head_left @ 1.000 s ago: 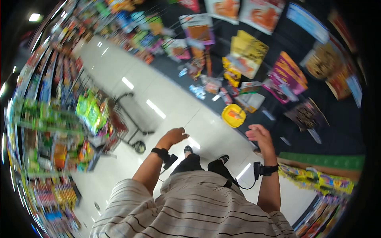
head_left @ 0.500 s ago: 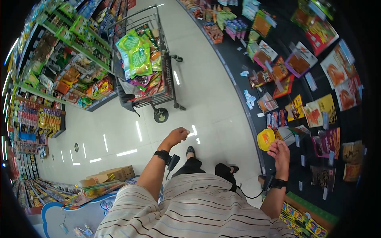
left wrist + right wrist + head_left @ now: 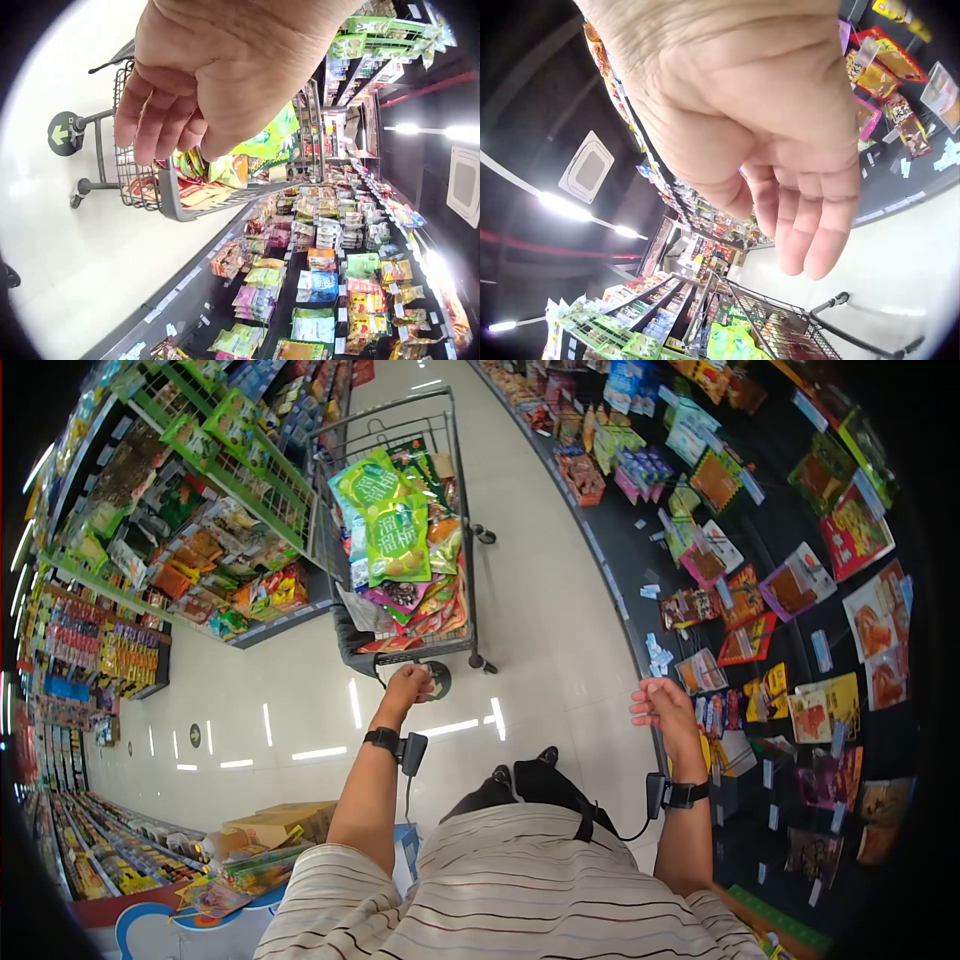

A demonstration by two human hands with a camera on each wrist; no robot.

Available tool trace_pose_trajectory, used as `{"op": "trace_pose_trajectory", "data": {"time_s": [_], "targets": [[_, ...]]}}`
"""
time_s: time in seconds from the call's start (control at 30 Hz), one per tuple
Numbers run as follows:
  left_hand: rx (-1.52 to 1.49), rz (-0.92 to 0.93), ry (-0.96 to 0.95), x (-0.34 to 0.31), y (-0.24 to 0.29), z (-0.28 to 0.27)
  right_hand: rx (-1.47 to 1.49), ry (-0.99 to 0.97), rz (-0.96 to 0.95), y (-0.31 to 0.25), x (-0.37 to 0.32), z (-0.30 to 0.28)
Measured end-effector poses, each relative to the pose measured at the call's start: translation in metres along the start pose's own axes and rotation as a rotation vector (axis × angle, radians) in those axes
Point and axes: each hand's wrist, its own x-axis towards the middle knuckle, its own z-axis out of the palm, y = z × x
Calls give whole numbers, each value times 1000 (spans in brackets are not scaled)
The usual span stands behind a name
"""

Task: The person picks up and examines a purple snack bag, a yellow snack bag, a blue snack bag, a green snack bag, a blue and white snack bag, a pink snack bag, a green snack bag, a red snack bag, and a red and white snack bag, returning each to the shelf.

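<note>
A metal shopping cart stands ahead of me, filled with snack packs; bright green bags lie on top. My left hand is just short of the cart's dark handle, fingers loosely bent and nothing in them. In the left wrist view, the left hand overlaps the cart basket. Out to the right, my right hand hangs in the air by the shelf edge, empty, its fingers relaxed. The right wrist view shows that hand with slightly bent fingers and the cart beyond it.
Dark shelving with hanging snack packs and price tags runs along my right. On the left is a green wire rack of packaged food. Cardboard boxes sit behind at lower left. Pale shiny floor tiles line the aisle.
My view has turned from the right shelf toward the cart, which now appears nearer the middle. The left hand has come close to its handle; the right hand has drawn away from the yellow container.
</note>
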Motion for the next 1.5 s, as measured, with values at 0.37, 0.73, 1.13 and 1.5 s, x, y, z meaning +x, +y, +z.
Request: {"op": "trace_pose_trajectory", "data": {"time_s": [0.37, 0.73, 1.13, 1.5], "targets": [[84, 102, 280, 119, 65, -90, 32, -16, 30, -37, 87, 37], [474, 162, 387, 344, 85, -170, 91, 386, 79, -69, 84, 69], [649, -5, 391, 407, 88, -168, 121, 562, 75, -89, 63, 114], [284, 227, 160, 420, 66, -185, 76, 517, 80, -103, 82, 136]]}}
